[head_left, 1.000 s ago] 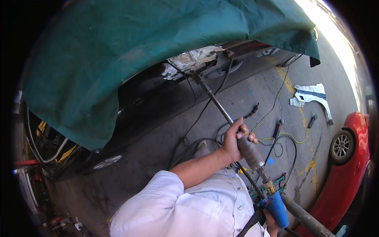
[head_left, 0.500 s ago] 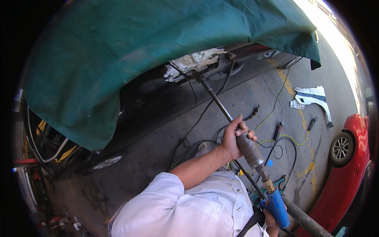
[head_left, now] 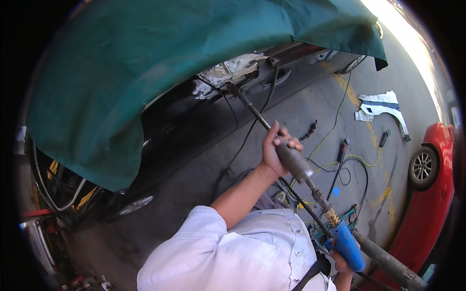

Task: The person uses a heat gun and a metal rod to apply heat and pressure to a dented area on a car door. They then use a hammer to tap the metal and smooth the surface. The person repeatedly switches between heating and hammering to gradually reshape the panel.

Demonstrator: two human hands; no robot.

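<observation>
My left hand [head_left: 278, 150] is wrapped round the cylindrical sliding weight [head_left: 295, 161] of a slide hammer, thumb along its steel rod [head_left: 256, 112]. At the other end, my right hand [head_left: 341, 262] grips the blue handle [head_left: 348, 246], partly hidden behind it. A brass-coloured fitting [head_left: 331, 216] joins handle and shaft. The rod's far tip reaches a ragged, bare-metal patch [head_left: 232, 72] on the side of a dark car [head_left: 179, 128]. Whether the tip is fixed to the metal is hard to tell. A second dark bar [head_left: 273, 87] rests against the panel beside it.
A green cover [head_left: 170, 58] drapes over the car. Cables and hand tools [head_left: 342, 150] lie on the concrete floor, with a white fender panel [head_left: 381, 109] farther right. A red car [head_left: 437, 194] stands at the right. A thick grey pole [head_left: 388, 262] crosses the lower right.
My left hand has slid the weight along the rod toward the car, widening the gap to the brass fitting. My right hand keeps its hold. The whole view has shifted slightly.
</observation>
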